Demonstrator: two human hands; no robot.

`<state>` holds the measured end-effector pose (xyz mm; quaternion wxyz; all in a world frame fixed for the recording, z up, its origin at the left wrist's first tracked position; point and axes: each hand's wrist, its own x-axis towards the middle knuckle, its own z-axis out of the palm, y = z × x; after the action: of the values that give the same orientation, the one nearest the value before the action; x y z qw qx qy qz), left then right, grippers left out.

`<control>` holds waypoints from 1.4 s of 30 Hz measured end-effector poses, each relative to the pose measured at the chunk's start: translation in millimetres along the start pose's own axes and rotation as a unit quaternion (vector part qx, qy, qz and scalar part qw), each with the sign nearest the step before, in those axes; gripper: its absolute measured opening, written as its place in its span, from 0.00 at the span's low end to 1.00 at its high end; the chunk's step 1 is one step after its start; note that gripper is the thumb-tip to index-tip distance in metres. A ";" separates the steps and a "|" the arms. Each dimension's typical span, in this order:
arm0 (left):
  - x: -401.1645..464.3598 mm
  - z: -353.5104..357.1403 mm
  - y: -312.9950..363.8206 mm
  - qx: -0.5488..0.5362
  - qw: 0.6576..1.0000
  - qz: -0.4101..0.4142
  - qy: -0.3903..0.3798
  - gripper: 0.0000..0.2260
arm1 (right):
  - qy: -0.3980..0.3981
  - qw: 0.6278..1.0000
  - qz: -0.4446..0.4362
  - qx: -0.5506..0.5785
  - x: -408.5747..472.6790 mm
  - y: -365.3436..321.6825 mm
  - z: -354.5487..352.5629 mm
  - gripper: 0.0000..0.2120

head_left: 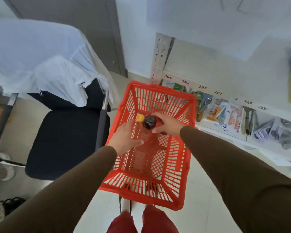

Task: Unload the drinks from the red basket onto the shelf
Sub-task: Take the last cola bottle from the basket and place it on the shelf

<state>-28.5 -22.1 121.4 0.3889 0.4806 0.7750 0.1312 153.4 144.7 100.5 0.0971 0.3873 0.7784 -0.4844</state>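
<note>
One bottle (149, 122), cap toward frame left, lies across the red basket (188, 105); right hand (168, 124) fingers clamp it, left hand (124, 137) fingers relaxed beside; shelf (208, 126) at frame right.

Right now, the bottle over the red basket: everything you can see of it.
The bottle is a small clear plastic one holding dark brown drink, with a yellow screw cap at its left end and a red label partly hidden under fingers. It lies roughly level, cap pointing left, held above the red basket near its far end. The right hand grips its body, fingers curled round the label. The left hand is open just below the cap; whether it touches the bottle I cannot tell. The lower end is hidden.
</note>
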 end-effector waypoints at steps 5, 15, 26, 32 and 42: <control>-6.4 -37.7 44.9 0.018 0.997 0.069 -0.001 0.47 | 0.089 0.969 0.015 0.230 -54.3 -34.3 -20.2 0.38; -42.9 -55.6 164.8 0.039 0.964 0.261 -0.047 0.44 | 0.271 0.840 -0.022 0.470 -221.5 -43.8 -41.3 0.23; -158.8 79.4 327.9 0.107 0.872 0.445 -0.175 0.44 | 0.533 0.603 -0.020 0.593 -469.4 15.2 25.6 0.26; -274.8 207.2 403.0 0.140 0.803 0.511 -0.271 0.43 | 0.636 0.464 -0.033 0.616 -622.0 65.5 101.2 0.28; -498.0 427.0 498.2 0.222 0.674 0.618 -0.337 0.38 | 0.751 0.364 0.048 0.549 -878.7 158.3 232.7 0.25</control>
<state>720.3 -265.7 363.1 0.3355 0.9339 0.1236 -0.0050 810.2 -458.9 336.4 -0.7384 0.5956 0.0714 -0.3081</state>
